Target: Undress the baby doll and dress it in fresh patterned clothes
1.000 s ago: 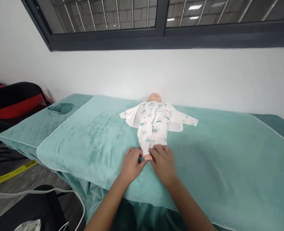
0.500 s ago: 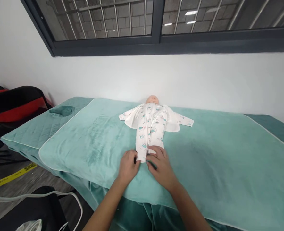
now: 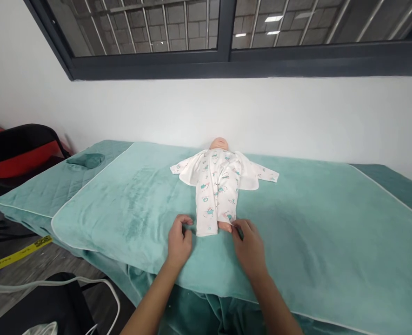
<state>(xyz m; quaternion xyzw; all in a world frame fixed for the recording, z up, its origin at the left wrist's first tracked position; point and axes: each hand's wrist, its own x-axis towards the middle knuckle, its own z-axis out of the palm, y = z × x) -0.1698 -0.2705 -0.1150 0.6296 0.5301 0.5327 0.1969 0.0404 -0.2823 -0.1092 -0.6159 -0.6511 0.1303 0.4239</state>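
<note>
On the green bed lies a baby doll [image 3: 219,143] on its back, arms spread, its head toward the wall. It wears a white top [image 3: 249,176] with printed sleeves and white printed trousers [image 3: 209,200]. The left-hand trouser leg lies straight, its foot hidden. A bare foot [image 3: 225,226] shows below the shorter right-hand cuff. My right hand [image 3: 249,244] pinches the edge of that cuff beside the foot. My left hand [image 3: 180,239] rests just left of the other leg, apart from the cloth, thumb and fingers parted around nothing.
A green plush cover [image 3: 314,232] spreads over the bed. At its left end is a quilted part with a face hole [image 3: 86,161]. Black and red chairs [image 3: 21,153] stand at left. A white cable [image 3: 52,282] crosses a black seat at lower left. A wall and barred window rise behind.
My left hand has let go of the left trouser cuff and moved left. My right hand has shifted right to the outer edge of the other cuff, and the doll's foot now shows.
</note>
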